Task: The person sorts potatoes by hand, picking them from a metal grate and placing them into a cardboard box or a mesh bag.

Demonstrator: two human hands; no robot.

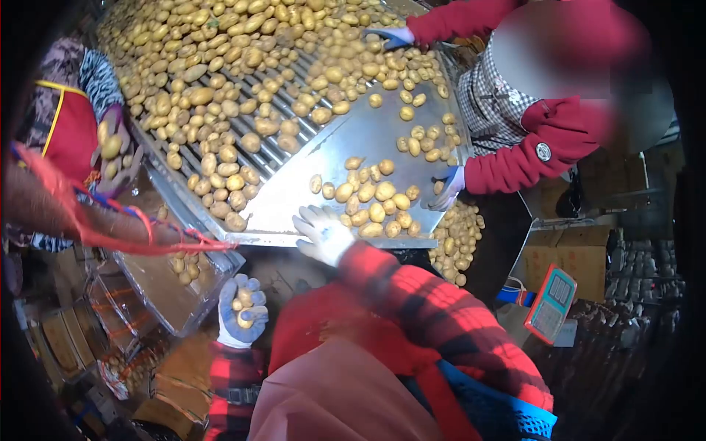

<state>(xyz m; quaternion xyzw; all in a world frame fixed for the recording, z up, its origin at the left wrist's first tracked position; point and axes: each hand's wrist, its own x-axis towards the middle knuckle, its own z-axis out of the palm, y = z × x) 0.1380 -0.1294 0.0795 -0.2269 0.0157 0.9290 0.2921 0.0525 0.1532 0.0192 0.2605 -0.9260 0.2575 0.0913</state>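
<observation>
My left hand, in a white and grey-blue work glove, is turned palm up with its fingers curled round a few small potatoes. It is below the front edge of the metal sorting table. My right hand, in a white glove, reaches over that edge with its fingers stretched out, and I see nothing in it. Just to its right, a loose group of potatoes lies on the smooth metal plate. Many more potatoes cover the roller bars behind.
A co-worker in red sleeves has gloved hands among the potatoes on the right. Another person's glove holds potatoes at left. A red cord-wrapped pole crosses the left side. A scale display and cardboard box stand right.
</observation>
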